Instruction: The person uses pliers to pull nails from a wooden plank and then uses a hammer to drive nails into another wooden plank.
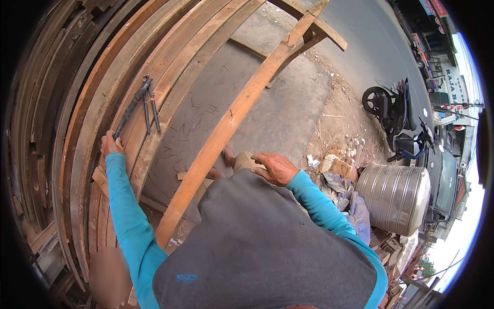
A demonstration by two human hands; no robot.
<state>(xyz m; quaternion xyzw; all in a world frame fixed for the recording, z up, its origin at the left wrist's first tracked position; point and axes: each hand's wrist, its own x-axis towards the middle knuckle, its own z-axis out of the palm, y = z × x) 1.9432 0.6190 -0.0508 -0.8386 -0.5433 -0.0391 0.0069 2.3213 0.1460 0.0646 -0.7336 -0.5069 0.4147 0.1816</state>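
At the left, my left hand (111, 144) closes round the lower end of a long black bar (131, 107), which lies on the stacked timber. Pincers (151, 109) with two dark handles lie right beside the bar, their head near its far end. My right hand (276, 168) rests at my bent knee with its fingers stretched out and holds nothing. Between my two arms a reddish-brown wooden beam (226, 123) runs diagonally from near my left side. Its far end lies on a wooden support (309, 36).
Long timber boards (98, 103) are stacked along the left. Several bent nails (195, 106) are scattered on the grey ground. A ribbed metal drum (393, 198) stands at the right beside rubble and plastic bags (360, 211). Beyond are a parked motorbike (396, 105) and the road.
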